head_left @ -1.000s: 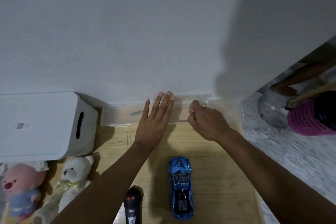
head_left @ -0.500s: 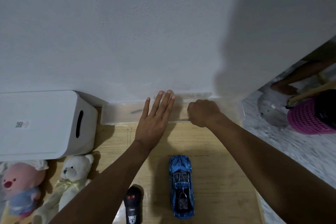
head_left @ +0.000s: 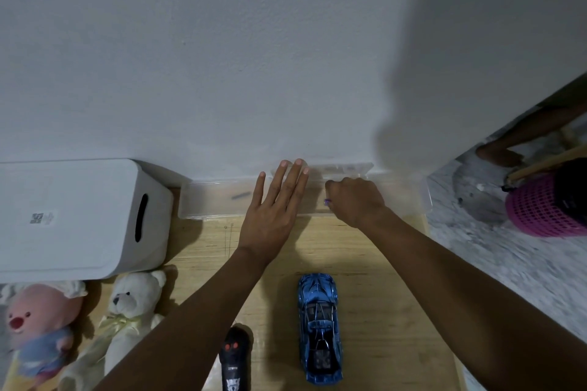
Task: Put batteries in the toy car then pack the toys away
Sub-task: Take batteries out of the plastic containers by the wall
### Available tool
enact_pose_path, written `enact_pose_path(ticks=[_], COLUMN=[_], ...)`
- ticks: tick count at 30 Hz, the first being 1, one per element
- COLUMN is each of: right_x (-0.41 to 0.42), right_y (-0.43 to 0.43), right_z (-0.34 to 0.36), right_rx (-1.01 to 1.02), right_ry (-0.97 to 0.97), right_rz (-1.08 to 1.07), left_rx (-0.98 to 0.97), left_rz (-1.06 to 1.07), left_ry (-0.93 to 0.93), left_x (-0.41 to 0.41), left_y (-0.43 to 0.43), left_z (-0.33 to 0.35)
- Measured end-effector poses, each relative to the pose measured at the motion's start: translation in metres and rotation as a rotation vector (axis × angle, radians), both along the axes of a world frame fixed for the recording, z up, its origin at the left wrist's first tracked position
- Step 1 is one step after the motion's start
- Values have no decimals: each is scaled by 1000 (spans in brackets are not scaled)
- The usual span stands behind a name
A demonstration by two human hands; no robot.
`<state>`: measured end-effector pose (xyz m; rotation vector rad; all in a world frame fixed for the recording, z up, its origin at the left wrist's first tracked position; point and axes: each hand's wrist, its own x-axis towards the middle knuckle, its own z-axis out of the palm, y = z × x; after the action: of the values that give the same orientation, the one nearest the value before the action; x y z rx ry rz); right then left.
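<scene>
A blue toy car (head_left: 319, 327) lies on the wooden table, nose toward the wall. Left of it is a black remote control (head_left: 235, 359). A long clear plastic box (head_left: 216, 200) sits against the white wall. My left hand (head_left: 273, 213) rests flat on its front part, fingers straight. My right hand (head_left: 352, 200) is curled inside the box, its fingers closed around a small purple-tipped item (head_left: 327, 201) that is mostly hidden.
A white storage bin (head_left: 79, 219) with a slot handle stands at the left. A white teddy bear (head_left: 133, 305) and a pink plush (head_left: 38, 327) lie in front of it. On the floor at right are a pink basket (head_left: 540, 209) and another person's foot (head_left: 498, 152).
My right hand has dipped lower into the clear box and curled tighter. The left hand has stayed flat on the box. The car and remote have not moved.
</scene>
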<state>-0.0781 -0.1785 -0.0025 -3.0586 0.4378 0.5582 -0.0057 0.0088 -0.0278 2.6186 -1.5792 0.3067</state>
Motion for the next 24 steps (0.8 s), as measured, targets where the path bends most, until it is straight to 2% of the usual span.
enact_pose_path(ticks=[5, 11, 17, 20, 24], right_x=[0, -38, -56, -50, -57], right_y=[0, 31, 53, 58, 65], right_z=[4, 38, 6, -12, -23], right_rx=[41, 126, 124, 126, 169], right_ry=[-4, -278, -22, -82, -253], right_rz=[-35, -6, 36, -9, -47], left_rx=[-1, 13, 37, 38, 47], left_rz=[8, 23, 30, 44, 50], left_ry=[-4, -32, -39, -51, -72], left_x=[-1, -2, -2, -1, 0], left_y=[0, 0, 0, 0, 0], left_z=[1, 1, -1, -2, -4])
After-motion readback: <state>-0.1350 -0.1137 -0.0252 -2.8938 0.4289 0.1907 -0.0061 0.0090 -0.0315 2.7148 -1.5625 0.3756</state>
